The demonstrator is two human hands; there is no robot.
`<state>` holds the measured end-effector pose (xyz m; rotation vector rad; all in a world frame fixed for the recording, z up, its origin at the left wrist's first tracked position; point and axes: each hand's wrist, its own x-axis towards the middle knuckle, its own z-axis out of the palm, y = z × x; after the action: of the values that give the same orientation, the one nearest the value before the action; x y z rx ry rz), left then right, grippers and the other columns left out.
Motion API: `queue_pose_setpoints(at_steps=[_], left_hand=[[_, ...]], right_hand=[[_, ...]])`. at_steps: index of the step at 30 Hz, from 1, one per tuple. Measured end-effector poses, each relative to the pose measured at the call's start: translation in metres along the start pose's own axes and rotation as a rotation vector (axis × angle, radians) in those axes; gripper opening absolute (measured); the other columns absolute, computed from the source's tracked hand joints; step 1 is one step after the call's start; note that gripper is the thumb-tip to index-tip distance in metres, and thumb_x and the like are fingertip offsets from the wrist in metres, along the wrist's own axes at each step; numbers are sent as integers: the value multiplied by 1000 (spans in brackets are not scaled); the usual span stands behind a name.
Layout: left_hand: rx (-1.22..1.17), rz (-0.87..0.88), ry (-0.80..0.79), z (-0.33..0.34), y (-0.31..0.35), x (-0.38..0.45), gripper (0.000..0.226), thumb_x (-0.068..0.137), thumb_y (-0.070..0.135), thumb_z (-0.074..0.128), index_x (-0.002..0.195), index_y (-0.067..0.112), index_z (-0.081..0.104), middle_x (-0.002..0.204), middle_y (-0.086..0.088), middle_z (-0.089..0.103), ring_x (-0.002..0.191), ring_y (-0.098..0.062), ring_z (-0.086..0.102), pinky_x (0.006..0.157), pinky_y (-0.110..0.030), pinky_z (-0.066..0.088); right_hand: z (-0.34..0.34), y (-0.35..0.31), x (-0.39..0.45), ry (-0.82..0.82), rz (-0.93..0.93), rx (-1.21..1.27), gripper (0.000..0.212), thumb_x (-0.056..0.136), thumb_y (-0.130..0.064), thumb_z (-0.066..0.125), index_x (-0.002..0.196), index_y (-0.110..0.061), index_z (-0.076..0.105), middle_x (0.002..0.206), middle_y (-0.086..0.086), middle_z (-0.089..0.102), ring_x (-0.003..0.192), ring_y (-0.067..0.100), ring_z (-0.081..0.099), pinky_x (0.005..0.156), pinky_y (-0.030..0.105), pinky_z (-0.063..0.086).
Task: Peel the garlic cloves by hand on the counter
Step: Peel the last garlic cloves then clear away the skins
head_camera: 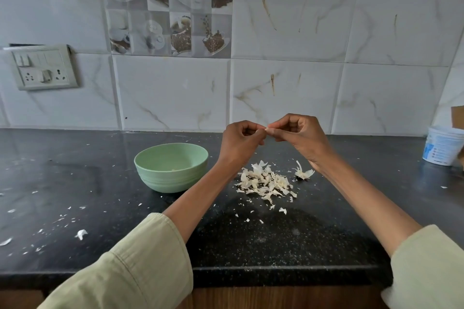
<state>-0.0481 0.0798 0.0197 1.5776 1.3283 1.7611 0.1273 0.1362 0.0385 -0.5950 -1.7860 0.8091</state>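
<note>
Pale clove [267, 129] sits pinched between my fingertips, raised above the counter [100, 183]. My left hand [239, 142] and right hand [298, 137] both curl tight around it, knuckles up. Below them lies a heap of skins [266, 183]. To its left stands a green bowl [171, 167]. At far right a white tub [443, 145] carries blue print too small to read.

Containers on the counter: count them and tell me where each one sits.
2. A green bowl stands on the counter to the left of the left hand. A white tub stands at the far right edge, partly cut off; more may lie out of view.
</note>
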Motion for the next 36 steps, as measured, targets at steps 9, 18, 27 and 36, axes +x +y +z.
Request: queue_pose_setpoints(at_steps=[9, 18, 27, 36], left_hand=[[-1, -24, 33, -1, -2, 0, 12, 90, 24, 78, 87, 12, 79, 76, -5, 78, 72, -11, 72, 75, -30, 58], [-76, -78, -39, -1, 2, -1, 17, 97, 17, 68, 97, 3, 77, 87, -11, 78, 73, -7, 69, 77, -25, 55], [-18, -87, -84, 1, 1, 1, 18, 97, 19, 64, 99, 4, 75, 86, -4, 76, 72, -6, 69, 66, -16, 50], [80, 0, -108, 0, -4, 2, 24, 101, 31, 71, 93, 9, 73, 87, -7, 78, 73, -14, 73, 66, -19, 51]], right_hand=[[3, -4, -2, -23, -35, -44, 20, 83, -11, 88, 99, -2, 80, 90, 7, 81, 82, 16, 77, 77, 22, 61], [-1, -1, 1, -47, 32, -52, 18, 89, -20, 83, 105, -12, 82, 99, 4, 81, 96, 19, 76, 84, 26, 60], [-4, -2, 1, -40, 71, 134, 21, 93, -15, 78, 111, -4, 78, 100, 15, 78, 92, 16, 71, 83, 24, 59], [-7, -2, 2, -27, 173, 194, 22, 90, -21, 82, 108, -9, 80, 96, 7, 76, 90, 15, 65, 86, 28, 54]])
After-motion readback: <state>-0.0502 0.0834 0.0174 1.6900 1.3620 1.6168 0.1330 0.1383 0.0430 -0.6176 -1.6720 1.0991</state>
